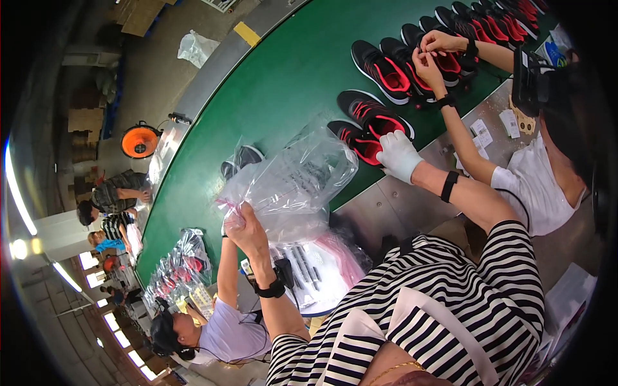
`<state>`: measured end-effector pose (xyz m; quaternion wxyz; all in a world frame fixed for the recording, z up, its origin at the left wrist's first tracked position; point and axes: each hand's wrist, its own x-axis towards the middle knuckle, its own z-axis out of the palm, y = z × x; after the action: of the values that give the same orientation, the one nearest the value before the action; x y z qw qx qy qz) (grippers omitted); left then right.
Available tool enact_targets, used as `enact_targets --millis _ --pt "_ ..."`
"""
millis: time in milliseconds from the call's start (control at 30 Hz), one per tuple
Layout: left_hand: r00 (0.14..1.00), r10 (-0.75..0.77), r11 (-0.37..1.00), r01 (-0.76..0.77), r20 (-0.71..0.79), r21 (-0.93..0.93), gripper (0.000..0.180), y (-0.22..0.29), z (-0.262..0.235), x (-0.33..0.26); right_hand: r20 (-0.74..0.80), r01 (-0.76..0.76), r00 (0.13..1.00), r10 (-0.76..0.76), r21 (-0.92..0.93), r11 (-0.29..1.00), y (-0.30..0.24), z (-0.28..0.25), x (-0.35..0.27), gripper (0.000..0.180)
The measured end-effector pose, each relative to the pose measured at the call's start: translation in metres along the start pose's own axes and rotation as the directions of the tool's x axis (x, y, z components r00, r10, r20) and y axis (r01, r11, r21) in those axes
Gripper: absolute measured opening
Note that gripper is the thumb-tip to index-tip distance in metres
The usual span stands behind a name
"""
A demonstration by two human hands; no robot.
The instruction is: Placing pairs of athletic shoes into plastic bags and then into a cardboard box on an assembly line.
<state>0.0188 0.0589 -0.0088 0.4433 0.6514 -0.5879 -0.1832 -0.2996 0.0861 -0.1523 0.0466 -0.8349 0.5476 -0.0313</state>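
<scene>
My left hand (246, 230) is bare and closed on the gathered edge of a clear plastic bag (302, 170). The bag spreads, crumpled, over the green belt toward a pair of black and red sneakers. My right hand (399, 157), in a white glove, grips this pair at the heels. The farther sneaker (365, 106) lies beside the nearer sneaker (342, 130), toes pointing away from me. The bag's edge touches or overlaps the nearer one; I cannot tell which. Some of my right fingers are hidden inside the shoes.
A grey shoe (248, 156) sits behind the bag on the green belt (270, 83). Rows of black and red sneakers (380, 71) stand at the right, by a co-worker's hands (434, 55). Bagged shoes (183, 264) lie left near another person. Flat bags with pink edges (341, 254) are close to me.
</scene>
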Motion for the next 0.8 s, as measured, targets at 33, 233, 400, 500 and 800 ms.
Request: enact_targets --millis 33,233,400,500,800 --pt "1.0 0.003 0.999 -0.004 -0.021 -0.035 0.031 0.002 0.001 -0.001 -0.019 0.001 1.0 -0.002 -0.048 0.999 -0.001 0.004 -0.005 0.022" --pt "0.998 0.047 0.999 -0.046 -0.032 0.025 0.034 0.015 -0.006 -0.012 0.095 0.006 0.995 -0.007 0.005 1.0 -0.023 -0.036 -0.044 0.026" --pt "0.995 0.087 0.995 -0.089 -0.04 -0.054 0.03 0.025 -0.017 -0.023 0.121 -0.188 0.977 0.173 0.128 0.974 -0.041 -0.038 -0.12 0.031" --pt "0.993 0.119 0.988 -0.119 -0.006 -0.095 0.031 0.028 -0.019 -0.027 0.156 -0.306 0.945 0.286 0.125 0.944 -0.035 -0.009 -0.18 0.036" --pt "0.97 0.223 0.963 -0.204 0.098 -0.175 0.03 0.038 -0.005 -0.041 -0.299 -0.236 0.855 0.423 0.501 0.833 -0.072 -0.065 -0.173 0.026"
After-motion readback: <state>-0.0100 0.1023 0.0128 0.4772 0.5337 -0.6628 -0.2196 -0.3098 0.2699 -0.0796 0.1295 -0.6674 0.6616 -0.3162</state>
